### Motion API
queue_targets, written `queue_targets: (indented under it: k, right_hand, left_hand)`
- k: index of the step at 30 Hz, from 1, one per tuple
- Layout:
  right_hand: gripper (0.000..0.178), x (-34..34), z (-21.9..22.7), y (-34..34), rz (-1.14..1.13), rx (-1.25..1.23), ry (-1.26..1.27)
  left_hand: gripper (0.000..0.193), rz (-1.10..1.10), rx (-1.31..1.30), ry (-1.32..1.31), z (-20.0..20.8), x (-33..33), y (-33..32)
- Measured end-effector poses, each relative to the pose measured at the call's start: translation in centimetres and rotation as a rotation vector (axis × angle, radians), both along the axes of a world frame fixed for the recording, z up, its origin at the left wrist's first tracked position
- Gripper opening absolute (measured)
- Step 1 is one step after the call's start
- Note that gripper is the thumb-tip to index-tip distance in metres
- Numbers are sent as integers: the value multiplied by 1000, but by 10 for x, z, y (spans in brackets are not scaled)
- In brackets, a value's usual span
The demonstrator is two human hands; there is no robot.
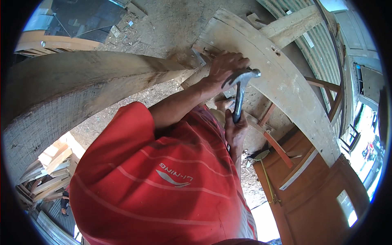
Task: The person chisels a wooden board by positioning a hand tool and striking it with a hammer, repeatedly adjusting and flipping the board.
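My right hand (237, 130) is closed round the dark handle of a claw hammer (239, 100). The hammer's metal head is up beside my left hand (228, 65), over a long, pale wooden plank (292, 87). My left hand is at the plank's near edge with its fingers curled; what they hold, if anything, is hidden. Just past its knuckles, a small piece of wood (203, 50) lies at the plank's edge. A thick wooden beam (94, 73) comes in from the left and ends near my left wrist.
Brown wooden panels (318, 196) and a yellow cord (267, 181) are at the lower right. Reddish wooden struts (279, 149) stand below the plank. Scrap boards (53, 179) are piled at the lower left. Corrugated sheet (314, 41) stands behind the plank. Debris litters the ground (163, 24).
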State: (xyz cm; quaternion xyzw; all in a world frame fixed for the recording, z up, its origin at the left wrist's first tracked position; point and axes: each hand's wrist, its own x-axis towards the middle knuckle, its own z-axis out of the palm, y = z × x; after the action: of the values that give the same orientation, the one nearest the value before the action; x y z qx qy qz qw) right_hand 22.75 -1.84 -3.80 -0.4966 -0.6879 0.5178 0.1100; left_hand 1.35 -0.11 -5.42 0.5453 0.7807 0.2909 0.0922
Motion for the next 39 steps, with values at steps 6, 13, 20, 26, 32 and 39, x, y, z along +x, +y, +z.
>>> queue_targets:
  k: [6, 13, 20, 26, 32, 39]
  right_hand:
    - [22, 34, 4, 8, -212, 23, 247]
    - [30, 80, 5, 28, -423, -50, 144]
    - [37, 109, 3, 10, -578, -77, 21]
    - [35, 111, -1, 14, -566, -101, -9]
    - [31, 101, -3, 13, -490, -54, 37]
    - [25, 73, 22, 16, -395, -42, 116]
  left_hand:
    - [42, 14, 192, 117, 3, 2, 0]
    - [34, -202, -48, -490, 48, -45, -14]
    - [38, -216, -329, -91, 58, -43, 8]
    - [44, -228, -16, 52, 50, 6, 1]
    - [32, -9, 207, -80, 27, 5, -5]
    - [28, 50, 350, -81, 15, 1, -7]
